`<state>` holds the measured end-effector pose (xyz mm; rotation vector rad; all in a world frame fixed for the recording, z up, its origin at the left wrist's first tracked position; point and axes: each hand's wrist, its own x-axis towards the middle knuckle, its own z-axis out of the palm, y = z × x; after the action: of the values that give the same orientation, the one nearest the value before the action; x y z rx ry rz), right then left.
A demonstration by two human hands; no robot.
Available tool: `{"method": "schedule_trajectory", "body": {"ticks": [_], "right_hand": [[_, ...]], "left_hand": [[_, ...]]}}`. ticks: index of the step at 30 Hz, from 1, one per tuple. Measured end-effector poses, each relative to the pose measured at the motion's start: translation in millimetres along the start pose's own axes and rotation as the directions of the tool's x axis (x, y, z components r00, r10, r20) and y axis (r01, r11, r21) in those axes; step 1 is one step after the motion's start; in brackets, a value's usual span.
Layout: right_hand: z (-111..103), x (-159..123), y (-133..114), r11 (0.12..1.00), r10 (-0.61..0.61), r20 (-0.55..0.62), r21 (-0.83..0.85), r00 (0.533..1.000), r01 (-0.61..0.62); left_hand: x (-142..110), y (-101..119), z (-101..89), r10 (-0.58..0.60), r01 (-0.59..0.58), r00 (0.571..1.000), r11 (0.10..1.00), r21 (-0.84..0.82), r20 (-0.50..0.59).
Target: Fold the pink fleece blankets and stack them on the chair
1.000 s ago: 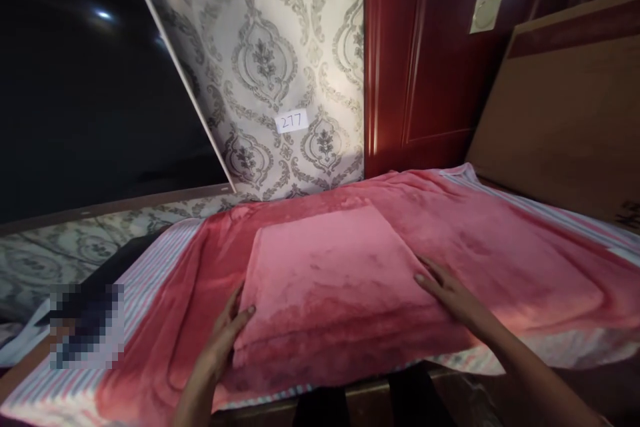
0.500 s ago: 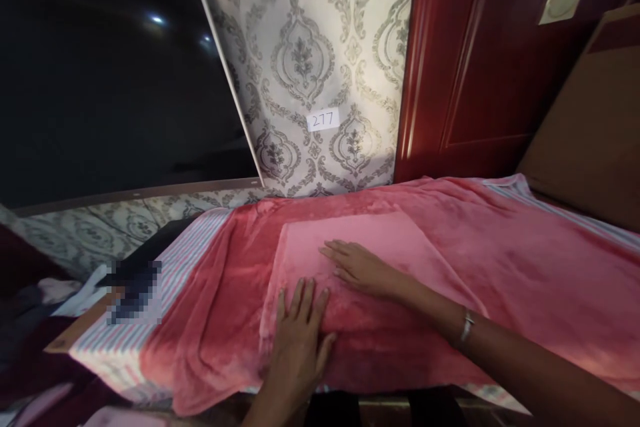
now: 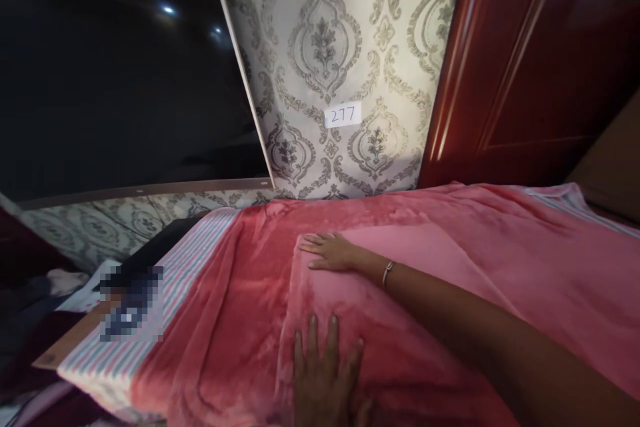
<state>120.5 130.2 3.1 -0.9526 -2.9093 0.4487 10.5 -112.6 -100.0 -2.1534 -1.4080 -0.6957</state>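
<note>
Pressing down there, is that it?

Yes. The right hand [image 3: 333, 252] and the left hand [image 3: 325, 373] both lie flat on a folded pink fleece blanket [image 3: 420, 247], neither one pinching it. The folded blanket sits on a deeper red blanket [image 3: 225, 307].

What differs from the earlier view?

The right hand has slid up and left to the fold's left edge, its fingers pressed together, with a thin bangle [image 3: 388, 273] on the wrist. The left hand sits lower, at the bottom of the view, its fingers spread.

And under the blankets?

A striped sheet [image 3: 187, 283] shows along the left side, above a wooden edge [image 3: 65, 347]. A pixelated patch [image 3: 131, 303] covers part of it.

The room?

Damask wallpaper [image 3: 320, 53] carries a white card reading 277 [image 3: 343, 115]. A glossy dark red door [image 3: 515, 60] stands to its right, a dark glossy panel [image 3: 110, 80] to its left, and brown board [image 3: 615, 167] at far right.
</note>
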Motion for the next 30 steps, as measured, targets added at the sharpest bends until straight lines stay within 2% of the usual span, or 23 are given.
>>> {"method": "schedule_trajectory", "body": {"ticks": [4, 8, 14, 18, 21, 25, 28, 30], "right_hand": [[8, 11, 16, 0.996, -0.009, -0.056, 0.093, 0.998, 0.014], [17, 12, 22, 0.994, -0.025, -0.117, 0.100, 0.993, 0.037], [11, 11, 16, 0.995, -0.039, -0.127, 0.083, 0.991, 0.050], [-4, 3, 1, 0.997, 0.063, -0.106, 0.044, 0.992, -0.059], [-14, -23, -5, 0.997, 0.072, -0.144, -0.014, 0.987, -0.075], [-20, -82, 4, 0.997, 0.057, -0.147, -0.046, 0.988, -0.064], [-20, -120, 17, 0.994, 0.078, -0.136, -0.070, 0.988, -0.088], [-18, -132, 25, 0.990, 0.107, -0.113, -0.081, 0.988, -0.116]], "left_hand": [[-5, -4, 13.6, 0.005, -0.004, 1.000, 1.000, 0.022, -0.024], [-6, -4, 17.8, 0.012, -0.011, 0.999, 1.000, 0.019, -0.038], [3, 1, 2.9, -0.027, 0.026, 0.999, 0.999, -0.029, -0.022], [8, 3, -12.2, -0.033, 0.034, 0.999, 0.998, -0.058, 0.018], [11, 2, -21.5, -0.039, 0.041, 0.999, 0.997, -0.063, 0.036], [27, 11, -32.3, -0.060, 0.061, 0.997, 0.997, -0.039, 0.042], [45, 33, -34.6, 0.047, -0.044, 0.997, 0.997, -0.055, 0.054], [54, 51, -29.8, 0.138, -0.132, 0.988, 0.988, -0.075, 0.075]]}}
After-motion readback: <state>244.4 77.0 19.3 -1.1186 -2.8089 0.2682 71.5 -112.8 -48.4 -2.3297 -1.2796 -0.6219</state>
